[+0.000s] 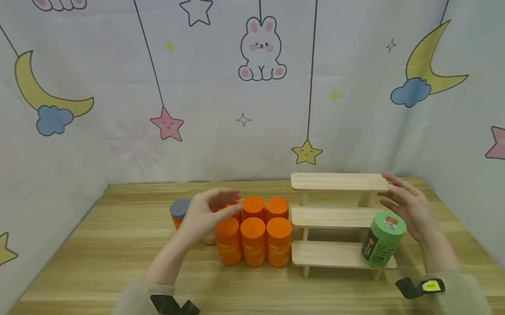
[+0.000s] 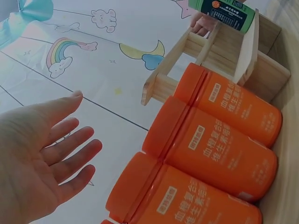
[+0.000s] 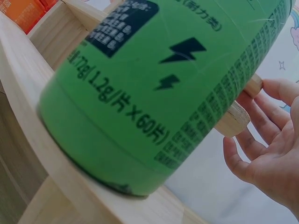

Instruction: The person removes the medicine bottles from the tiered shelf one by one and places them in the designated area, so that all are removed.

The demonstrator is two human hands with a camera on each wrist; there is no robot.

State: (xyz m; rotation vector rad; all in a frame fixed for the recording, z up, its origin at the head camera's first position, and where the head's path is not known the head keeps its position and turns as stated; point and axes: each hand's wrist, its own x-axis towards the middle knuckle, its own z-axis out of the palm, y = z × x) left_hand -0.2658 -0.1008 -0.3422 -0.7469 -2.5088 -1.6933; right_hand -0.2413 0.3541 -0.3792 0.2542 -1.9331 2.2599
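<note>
My left hand (image 1: 207,212) hovers over the orange jars (image 1: 254,243), its fingers loosely spread and holding nothing. In the left wrist view its palm (image 2: 37,158) shows beside the row of orange lids. A wooden three-step rack (image 1: 329,255) stands to the right of the jars. On the right end of its lowest step sits a green jar (image 1: 383,238), slightly tilted in view, with a dark label. My right hand (image 1: 410,207) is at the rack's right end, behind the green jar. Its relaxed fingertips (image 3: 270,85) are right at the board ends, apart from the jar.
A jar with a grey-blue lid (image 1: 180,207) stands left of the orange ones, partly behind my left hand. The wood-grain table (image 1: 232,305) is backed by a white cloth (image 1: 223,145) printed with stars, moons and rabbits.
</note>
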